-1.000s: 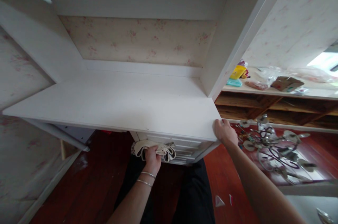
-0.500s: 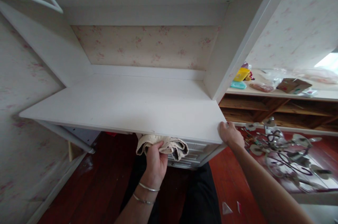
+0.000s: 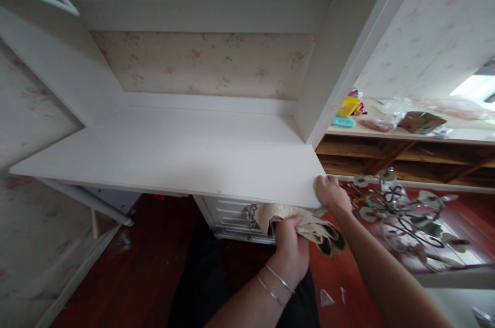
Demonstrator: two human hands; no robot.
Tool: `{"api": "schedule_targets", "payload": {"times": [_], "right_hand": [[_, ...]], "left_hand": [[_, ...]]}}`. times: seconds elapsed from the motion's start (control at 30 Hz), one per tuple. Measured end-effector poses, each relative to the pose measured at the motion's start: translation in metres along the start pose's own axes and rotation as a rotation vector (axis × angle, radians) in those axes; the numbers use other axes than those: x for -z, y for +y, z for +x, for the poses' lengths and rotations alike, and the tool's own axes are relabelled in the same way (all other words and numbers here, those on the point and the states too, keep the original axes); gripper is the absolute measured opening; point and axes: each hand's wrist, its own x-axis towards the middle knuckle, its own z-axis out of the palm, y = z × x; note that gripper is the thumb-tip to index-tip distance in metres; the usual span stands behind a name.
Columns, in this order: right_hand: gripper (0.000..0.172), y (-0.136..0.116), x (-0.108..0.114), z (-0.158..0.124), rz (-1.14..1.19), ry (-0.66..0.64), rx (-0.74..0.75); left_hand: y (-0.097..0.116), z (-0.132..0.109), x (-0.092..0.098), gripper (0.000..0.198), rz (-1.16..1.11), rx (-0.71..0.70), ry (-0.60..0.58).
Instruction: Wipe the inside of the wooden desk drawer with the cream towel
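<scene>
My left hand (image 3: 292, 248) is closed round a folded beige cloth (image 3: 270, 212) with a dark patterned underside. It holds the cloth just below the front edge of the white desk (image 3: 185, 147), near the right end and in front of the white drawers (image 3: 232, 214). The cloth's loose folds stick out to the right of the hand. At the desk's front right corner, my right hand (image 3: 333, 195) grips the edge, its fingertips partly hidden from view.
A chandelier (image 3: 410, 225) stands low on the right, near the arm. Behind it is a wooden shelf unit (image 3: 410, 155) with a cardboard box (image 3: 421, 121) and a yellow container (image 3: 348, 106) on top. A white hutch (image 3: 340, 54) rises over the desk. Small scraps lie on the red floor.
My left hand has moved right along the desk's front with the cloth, uncovering the drawers. My right hand still grips the corner. The view has shifted slightly.
</scene>
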Motion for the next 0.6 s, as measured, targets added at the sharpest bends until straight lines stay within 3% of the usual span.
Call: {"api": "schedule_targets", "payload": {"times": [0.13,0.33,0.47,0.6], "right_hand": [[0.066,-0.001,0.001,-0.001,0.034,0.007,-0.020],[0.067,-0.001,0.001,-0.001,0.042,0.010,-0.030],[0.068,-0.002,0.002,-0.001,0.054,0.001,-0.041],[0.067,-0.002,0.002,-0.001,0.072,0.004,-0.031]], "left_hand": [[-0.025,0.019,0.017,0.018,0.024,0.059,0.008],[-0.043,0.051,0.057,0.015,0.049,0.115,0.171],[-0.031,0.070,0.086,0.014,0.062,0.020,0.277],[0.004,0.075,0.110,0.021,0.106,-0.139,0.315]]}}
